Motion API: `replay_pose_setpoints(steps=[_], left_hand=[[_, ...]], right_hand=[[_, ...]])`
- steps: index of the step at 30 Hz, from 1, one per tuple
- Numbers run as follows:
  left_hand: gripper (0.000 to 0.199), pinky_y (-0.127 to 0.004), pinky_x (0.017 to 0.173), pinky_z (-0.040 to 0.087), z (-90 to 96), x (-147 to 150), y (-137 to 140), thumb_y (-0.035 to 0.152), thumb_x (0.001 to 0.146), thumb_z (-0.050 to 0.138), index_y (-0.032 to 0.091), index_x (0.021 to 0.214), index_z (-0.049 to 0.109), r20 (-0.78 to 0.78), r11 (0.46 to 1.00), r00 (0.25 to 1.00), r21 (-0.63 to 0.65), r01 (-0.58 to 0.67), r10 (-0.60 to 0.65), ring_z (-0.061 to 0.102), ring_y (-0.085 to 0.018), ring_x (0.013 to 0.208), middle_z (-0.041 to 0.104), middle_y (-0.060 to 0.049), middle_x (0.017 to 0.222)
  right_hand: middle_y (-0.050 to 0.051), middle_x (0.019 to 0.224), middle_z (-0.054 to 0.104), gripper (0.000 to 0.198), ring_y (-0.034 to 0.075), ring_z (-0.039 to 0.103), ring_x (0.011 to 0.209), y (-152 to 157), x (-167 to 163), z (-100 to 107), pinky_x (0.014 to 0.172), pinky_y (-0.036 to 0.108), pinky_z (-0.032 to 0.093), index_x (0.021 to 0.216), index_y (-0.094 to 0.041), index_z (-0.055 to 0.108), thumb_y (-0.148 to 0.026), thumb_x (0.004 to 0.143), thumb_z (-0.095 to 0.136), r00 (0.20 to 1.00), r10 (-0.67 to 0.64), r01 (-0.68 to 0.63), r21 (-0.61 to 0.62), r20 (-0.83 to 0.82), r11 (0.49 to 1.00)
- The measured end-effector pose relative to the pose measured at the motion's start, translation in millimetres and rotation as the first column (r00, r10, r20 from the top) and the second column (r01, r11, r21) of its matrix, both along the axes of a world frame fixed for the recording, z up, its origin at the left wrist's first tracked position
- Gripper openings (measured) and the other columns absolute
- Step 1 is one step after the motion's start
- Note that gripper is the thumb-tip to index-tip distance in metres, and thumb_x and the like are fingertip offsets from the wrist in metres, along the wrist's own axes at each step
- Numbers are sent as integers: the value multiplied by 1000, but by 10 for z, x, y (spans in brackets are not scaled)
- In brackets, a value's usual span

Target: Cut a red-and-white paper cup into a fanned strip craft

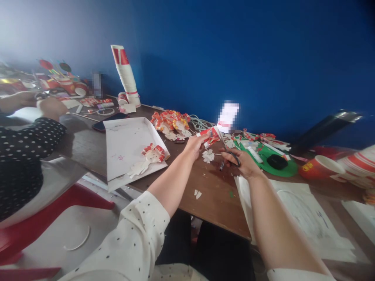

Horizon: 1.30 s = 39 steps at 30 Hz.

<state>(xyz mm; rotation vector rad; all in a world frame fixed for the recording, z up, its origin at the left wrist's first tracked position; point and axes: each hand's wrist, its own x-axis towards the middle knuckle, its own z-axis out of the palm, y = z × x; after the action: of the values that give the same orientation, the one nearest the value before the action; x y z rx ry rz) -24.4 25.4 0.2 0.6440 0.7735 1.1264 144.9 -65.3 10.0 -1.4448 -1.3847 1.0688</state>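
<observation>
My left hand [193,148] grips a cup [211,136], my right hand [247,164] scissors [235,159]; scraps [208,155] lie between, a tray [125,142] left, papers [304,207] right.

The sleeves [137,230] are white with black dots, the trousers [224,251] black.

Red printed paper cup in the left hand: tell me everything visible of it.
The red printed paper cup carries multicoloured markings and shows a pale edge. It is tilted above the brown table, gripped by the left hand. The dark-handled scissors in the right hand are close to its right side; contact cannot be told. The print is too blurred to read.
</observation>
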Motion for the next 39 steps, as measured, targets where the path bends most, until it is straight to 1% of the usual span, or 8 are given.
replay_pose_setpoints(steps=[3,6,11,17,21,29,33,39], left_hand=[[18,-25,58,44,14,-5,-9,25,66,80,14,77,69,-28,1000,1000,-23,8,-9,58,-11,57,66,-3,62],[22,-25,59,45,21,-9,-15,26,64,82,14,77,68,-22,999,999,-18,42,-42,58,-11,57,66,-4,64],[17,-26,56,42,12,-16,1,23,66,80,15,69,65,-57,998,998,-41,38,-41,53,-9,51,63,-3,60],[18,-25,53,38,25,-22,-16,23,65,81,14,68,65,-63,998,997,-37,42,-45,47,-7,45,60,-1,55],[16,-24,50,37,60,-35,-56,21,67,79,14,69,65,-52,998,996,-21,65,-66,47,-7,43,62,-1,55],[16,-23,50,38,83,-51,-70,18,66,79,13,70,64,-43,996,996,-40,79,-81,50,-8,45,62,0,54],[18,-24,52,41,110,-56,-87,17,64,81,13,71,64,-17,993,994,-57,105,-106,55,-10,48,64,-2,56],[11,-24,51,41,129,-59,-99,13,72,74,12,68,64,-8,993,994,-51,109,-109,52,-8,45,63,-2,56]], right_hand=[[-1,60,59,49,9,50,50,13,17,-21,43,20,34,100,-16,74,-52,66,77,996,0,0,-2,-90,1000],[-1,60,59,49,9,50,49,13,31,-27,44,21,35,97,-15,75,-52,66,78,995,20,-19,10,-99,1000],[-1,61,60,50,10,52,50,2,26,-16,47,22,36,100,-17,75,-53,66,78,1000,-6,6,21,2,1000],[-1,60,61,53,11,53,52,5,2,-3,51,24,40,101,-18,75,-57,66,76,989,-38,31,51,145,998],[-1,59,60,55,11,53,53,3,3,7,50,23,39,103,-16,74,-58,67,75,984,-27,20,43,175,999],[-2,57,58,51,9,50,50,10,5,-13,49,23,36,98,-17,76,-57,66,76,993,-48,46,22,111,999],[-2,56,57,50,9,49,49,19,5,-19,47,22,34,96,-16,75,-55,66,77,995,-60,60,6,81,998],[-2,58,56,48,8,46,49,21,23,-28,43,20,29,95,-15,74,-54,67,76,996,-73,71,-41,-52,997]])
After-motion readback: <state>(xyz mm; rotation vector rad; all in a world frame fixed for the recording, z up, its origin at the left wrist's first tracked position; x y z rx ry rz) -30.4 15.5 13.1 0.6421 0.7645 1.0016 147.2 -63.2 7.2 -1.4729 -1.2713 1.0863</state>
